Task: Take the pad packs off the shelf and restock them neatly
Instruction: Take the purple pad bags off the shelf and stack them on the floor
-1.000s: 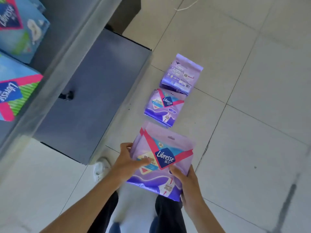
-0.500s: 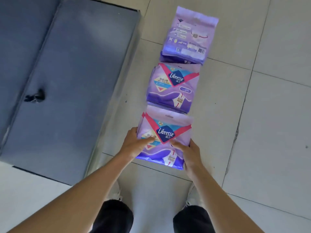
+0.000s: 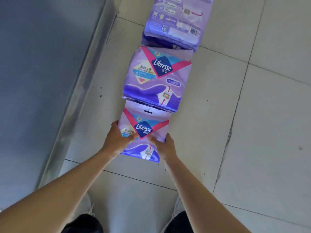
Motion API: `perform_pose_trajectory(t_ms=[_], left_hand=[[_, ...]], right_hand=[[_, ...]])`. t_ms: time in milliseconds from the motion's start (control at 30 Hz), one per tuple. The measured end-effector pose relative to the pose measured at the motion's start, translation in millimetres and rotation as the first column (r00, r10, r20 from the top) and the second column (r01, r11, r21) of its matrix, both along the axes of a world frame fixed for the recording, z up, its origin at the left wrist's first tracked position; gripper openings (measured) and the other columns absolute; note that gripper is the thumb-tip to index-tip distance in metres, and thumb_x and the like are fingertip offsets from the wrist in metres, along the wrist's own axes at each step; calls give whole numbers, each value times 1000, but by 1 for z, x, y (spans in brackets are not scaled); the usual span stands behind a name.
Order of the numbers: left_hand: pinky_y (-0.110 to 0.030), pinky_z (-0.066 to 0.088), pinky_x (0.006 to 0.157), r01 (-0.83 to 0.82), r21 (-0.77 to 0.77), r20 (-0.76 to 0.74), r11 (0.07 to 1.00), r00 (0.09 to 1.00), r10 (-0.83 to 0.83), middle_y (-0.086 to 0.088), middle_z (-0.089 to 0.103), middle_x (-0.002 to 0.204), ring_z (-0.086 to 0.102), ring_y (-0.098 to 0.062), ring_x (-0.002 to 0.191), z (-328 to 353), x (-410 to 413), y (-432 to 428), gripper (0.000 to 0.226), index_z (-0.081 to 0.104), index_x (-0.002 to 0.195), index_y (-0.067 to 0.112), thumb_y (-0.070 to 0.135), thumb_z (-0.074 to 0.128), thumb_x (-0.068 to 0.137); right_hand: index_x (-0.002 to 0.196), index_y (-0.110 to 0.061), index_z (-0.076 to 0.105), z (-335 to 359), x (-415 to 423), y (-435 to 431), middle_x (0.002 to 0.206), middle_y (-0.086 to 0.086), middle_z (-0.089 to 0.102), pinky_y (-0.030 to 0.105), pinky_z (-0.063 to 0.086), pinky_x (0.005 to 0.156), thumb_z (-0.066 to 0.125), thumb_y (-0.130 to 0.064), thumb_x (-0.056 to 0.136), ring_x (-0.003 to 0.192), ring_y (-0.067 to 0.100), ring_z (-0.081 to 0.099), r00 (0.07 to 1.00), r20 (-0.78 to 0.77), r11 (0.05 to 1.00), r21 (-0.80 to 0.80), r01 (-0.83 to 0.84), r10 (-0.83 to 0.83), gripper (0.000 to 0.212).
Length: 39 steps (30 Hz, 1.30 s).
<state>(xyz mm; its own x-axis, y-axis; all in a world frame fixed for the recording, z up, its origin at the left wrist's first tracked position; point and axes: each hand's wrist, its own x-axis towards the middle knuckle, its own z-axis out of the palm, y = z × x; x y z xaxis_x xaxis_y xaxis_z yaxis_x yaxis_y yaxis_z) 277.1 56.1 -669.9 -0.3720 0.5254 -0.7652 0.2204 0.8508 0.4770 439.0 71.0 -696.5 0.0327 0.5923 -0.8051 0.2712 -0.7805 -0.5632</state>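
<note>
Three purple Libresse pad packs lie in a line on the tiled floor. The nearest pack (image 3: 143,130) is face up and low over the floor, its top flap tucked against the middle pack (image 3: 156,78). My left hand (image 3: 117,138) grips its left edge with the thumb on the front. My right hand (image 3: 164,146) grips its right edge the same way. The far pack (image 3: 175,22) lies back side up, barcode showing, and is cut off by the top of the view.
A grey metal shelf base (image 3: 42,73) with a raised edge runs along the left of the packs. Pale floor tiles (image 3: 260,132) stretch to the right. My shoes (image 3: 89,209) and dark trousers stand at the bottom of the view.
I have bent down and carried the pack in both hands forward and lower, up to the middle pack. The shelf's upper packs have left the view.
</note>
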Motion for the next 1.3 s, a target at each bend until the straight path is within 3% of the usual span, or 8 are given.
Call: perform_pose_trajectory(t_ms=[100, 200, 267, 333, 600, 733, 1000, 1300], left_hand=[[-32, 48, 75, 6, 10, -102, 1000, 995, -5, -4, 56, 114, 58, -22, 97, 7, 4, 0, 75, 38, 128, 8, 30, 82, 71], [-46, 46, 87, 94, -41, -307, 995, 946, -102, -21, 50, 125, 53, -39, 111, 26, 12, -2, 70, 41, 127, -2, 22, 78, 73], [-48, 44, 86, 138, -26, -386, 990, 912, -137, -24, 49, 122, 49, -41, 112, 53, 19, -4, 57, 45, 119, -4, 16, 75, 75], [-47, 45, 85, 170, -2, -370, 985, 915, -158, -23, 53, 119, 53, -41, 107, 85, 27, -2, 48, 50, 114, -2, 15, 73, 77], [-45, 53, 82, 214, 201, -257, 956, 953, -160, -16, 69, 100, 65, -37, 92, 274, 29, 47, 17, 61, 95, 7, 6, 67, 79], [-38, 52, 84, 163, 248, -228, 955, 968, -106, -9, 70, 97, 65, -30, 92, 378, 4, 74, 21, 58, 78, 24, 4, 56, 84], [-36, 54, 81, 43, 344, -286, 938, 956, 61, 4, 69, 92, 65, -20, 90, 543, -65, 88, 14, 63, 85, 27, 20, 51, 86], [-38, 54, 71, -274, 470, -308, 839, 840, 447, -6, 71, 82, 66, -30, 82, 624, -169, 29, 15, 62, 73, 22, 19, 54, 85]], right_hand=[[112, -17, 60, 15, 0, 4, 105, -3, 70, 39, 52, 93, 79, -45, 59, 98, 20, 67, 997, 71, 998, -46, -30, 34, 63], [116, -4, 46, 53, 12, 1, 103, 5, 55, 32, 45, 82, 77, -23, 74, 92, 22, 55, 968, 209, 988, -97, -118, 136, 56], [133, 0, 39, 89, 20, -9, 123, 14, 53, 31, 40, 93, 69, -14, 80, 110, 27, 53, 923, 290, 967, -77, -241, 253, 63], [143, -3, 32, 132, 24, -16, 141, 12, 44, 26, 30, 105, 64, -15, 85, 130, 26, 42, 878, 316, 928, -26, -372, 360, 67], [139, -6, 40, 319, -17, 46, 138, 12, 49, 33, 34, 103, 59, -16, 89, 127, 29, 44, 794, 361, 772, 245, -587, 490, 55], [144, -6, 33, 421, -50, 95, 146, 12, 40, 31, 26, 107, 58, -20, 92, 136, 28, 35, 652, 417, 575, 311, -757, 633, 59], [142, -12, 36, 567, -119, 161, 140, 9, 47, 33, 37, 104, 52, -16, 91, 131, 24, 43, 406, 542, 225, 369, -902, 736, 54], [144, -15, 38, 651, -232, 144, 142, 4, 49, 28, 35, 107, 58, -28, 91, 133, 19, 44, 235, 597, -83, 456, -886, 767, 58]])
